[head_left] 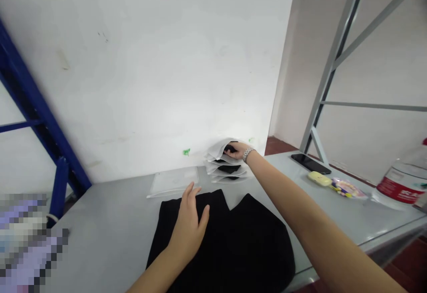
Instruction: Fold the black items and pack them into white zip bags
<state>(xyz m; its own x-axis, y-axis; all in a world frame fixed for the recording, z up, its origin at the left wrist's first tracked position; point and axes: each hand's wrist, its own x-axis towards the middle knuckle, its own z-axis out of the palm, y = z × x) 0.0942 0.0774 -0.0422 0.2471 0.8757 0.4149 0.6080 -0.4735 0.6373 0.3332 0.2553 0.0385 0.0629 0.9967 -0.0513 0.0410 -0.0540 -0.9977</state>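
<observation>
My left hand (191, 227) is open, its fingers apart, over the left part of a black garment (247, 239) spread on the table. It seems to hover over the cloth or rest lightly on it; I cannot tell which. Farther back, against the wall, is a stack of white translucent plastic bags (213, 168) with black cloth inside. My right hand (237, 150), with a metal watch on the wrist, is at the mouth of the top bag. Its fingers are curled on black cloth (229, 149) there, and the fingertips are partly hidden.
Flat clear plastic bags (173, 181) lie left of the stack. On the right are a phone (310, 164), a pale yellow case (319, 178), a colourful beaded item (347, 188) and a large water bottle (400, 186). A blue metal frame (36, 93) stands left.
</observation>
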